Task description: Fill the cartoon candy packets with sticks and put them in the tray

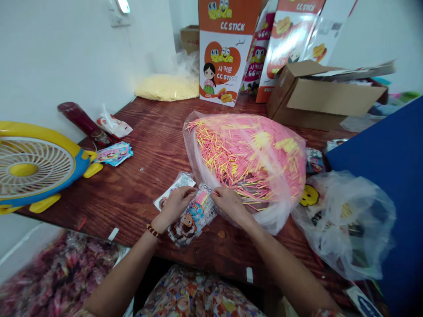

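In front of me a small printed plastic packet (191, 215) with a cartoon figure lies on the table, pink and yellow sticks showing near its top. My left hand (178, 202) is closed with its fingertips at the packet's upper left edge. On the opposite side my right hand (228, 201) pinches the upper right corner. More packets (180, 181) lie partly under my left hand. Just beyond my right hand, a large clear bag (244, 154) lies open toward the left, full of loose thin pink and yellow sticks.
A yellow and blue fan (36, 167) stands left, near printed cards (115, 152), a wipes pack (114, 126) and a dark red bottle (82, 121). Printed cartons (224, 57) and an opened cardboard box (327, 97) stand behind. A plastic bag (346, 224) lies right, beside a blue panel (390, 185).
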A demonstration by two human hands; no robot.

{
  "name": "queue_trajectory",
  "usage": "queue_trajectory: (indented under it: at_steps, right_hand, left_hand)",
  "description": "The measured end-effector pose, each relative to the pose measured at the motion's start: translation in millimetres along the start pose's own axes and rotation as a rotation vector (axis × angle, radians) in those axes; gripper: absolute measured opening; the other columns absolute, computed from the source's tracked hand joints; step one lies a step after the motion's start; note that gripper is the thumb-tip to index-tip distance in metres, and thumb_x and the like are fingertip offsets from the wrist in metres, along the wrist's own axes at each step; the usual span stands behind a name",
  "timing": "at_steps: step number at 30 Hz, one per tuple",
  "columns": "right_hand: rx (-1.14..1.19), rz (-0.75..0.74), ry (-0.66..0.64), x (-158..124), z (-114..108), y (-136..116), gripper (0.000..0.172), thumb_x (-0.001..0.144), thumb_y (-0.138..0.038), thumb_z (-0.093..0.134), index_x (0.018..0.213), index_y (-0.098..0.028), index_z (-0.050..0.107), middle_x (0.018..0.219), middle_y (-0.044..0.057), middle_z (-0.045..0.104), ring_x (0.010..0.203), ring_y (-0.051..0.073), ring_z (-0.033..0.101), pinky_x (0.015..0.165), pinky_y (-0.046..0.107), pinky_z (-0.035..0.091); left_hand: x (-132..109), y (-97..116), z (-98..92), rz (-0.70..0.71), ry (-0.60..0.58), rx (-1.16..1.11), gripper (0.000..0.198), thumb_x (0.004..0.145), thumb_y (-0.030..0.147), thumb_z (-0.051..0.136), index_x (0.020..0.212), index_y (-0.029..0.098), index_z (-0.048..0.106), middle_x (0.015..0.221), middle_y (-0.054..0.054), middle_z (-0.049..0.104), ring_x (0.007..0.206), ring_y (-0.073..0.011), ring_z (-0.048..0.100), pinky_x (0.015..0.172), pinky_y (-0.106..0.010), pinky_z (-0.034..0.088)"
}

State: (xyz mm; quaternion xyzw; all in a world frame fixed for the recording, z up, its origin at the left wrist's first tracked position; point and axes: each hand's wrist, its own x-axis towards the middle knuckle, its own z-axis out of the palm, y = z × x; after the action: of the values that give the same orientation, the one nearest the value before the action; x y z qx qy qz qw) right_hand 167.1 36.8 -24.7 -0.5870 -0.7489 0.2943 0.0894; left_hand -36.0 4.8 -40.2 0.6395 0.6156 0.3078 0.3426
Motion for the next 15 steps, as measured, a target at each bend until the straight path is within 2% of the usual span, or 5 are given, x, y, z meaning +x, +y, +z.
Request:
queue_trajectory:
  at_steps: [4, 7, 10, 12, 15]
  right_hand:
    - [-0.083, 0.012, 0.052, -3.9, -8.8, 4.4, 0.021, 0.089, -0.031, 0.052, 0.095, -0.019, 0.068, 0.079, 0.006, 0.070, 0.072, 0.018, 0.060, 0.063, 0.027, 0.030]
    - [-0.025, 0.009, 0.139, -2.5, -22.6, 26.5, 0.025, 0.092, -0.036, 0.050, 0.102, -0.020, 0.066, 0.080, 0.005, 0.071, 0.073, 0.018, 0.061, 0.063, 0.026, 0.033]
    - [-0.029, 0.051, 0.164, 5.6, -38.2, 63.8, 0.027, 0.092, -0.040, 0.047, 0.089, -0.020, 0.065, 0.074, 0.003, 0.068, 0.068, 0.018, 0.059, 0.059, 0.026, 0.030]
    - [-0.075, 0.080, 0.173, 11.5, -49.3, 92.0, 0.028, 0.092, -0.040, 0.047, 0.082, -0.020, 0.064, 0.070, 0.003, 0.065, 0.065, 0.017, 0.057, 0.058, 0.026, 0.030]
    - [-0.195, 0.168, 0.227, 14.7, -66.3, 128.6, 0.028, 0.093, -0.036, 0.045, 0.083, -0.019, 0.064, 0.073, 0.004, 0.067, 0.067, 0.018, 0.058, 0.059, 0.026, 0.030]
  left_hand:
    - [2.0, -22.0, -15.4, -0.047, 0.187, 0.136, 0.028, 0.090, 0.036, 0.053, 0.102, 0.020, 0.072, 0.100, -0.007, 0.076, 0.090, -0.0219, 0.069, 0.081, -0.031, 0.050]
    - [6.7, -39.0, -34.8, -0.122, 0.299, 0.275, 0.026, 0.092, 0.032, 0.050, 0.098, 0.019, 0.071, 0.100, -0.008, 0.074, 0.092, -0.0219, 0.068, 0.082, -0.031, 0.050]
    - [14.4, -47.8, -41.3, -0.212, 0.252, 0.517, 0.028, 0.092, 0.038, 0.051, 0.098, 0.018, 0.069, 0.103, -0.011, 0.071, 0.100, -0.0266, 0.064, 0.087, -0.036, 0.048]
    - [21.2, -47.9, -37.4, -0.251, 0.191, 0.658, 0.035, 0.092, 0.046, 0.051, 0.104, 0.017, 0.067, 0.109, -0.014, 0.068, 0.106, -0.0320, 0.061, 0.087, -0.042, 0.047]
    - [32.1, -45.5, -29.4, -0.266, 0.155, 0.744, 0.040, 0.091, 0.051, 0.050, 0.107, 0.017, 0.065, 0.114, -0.016, 0.065, 0.109, -0.0365, 0.058, 0.086, -0.046, 0.046]
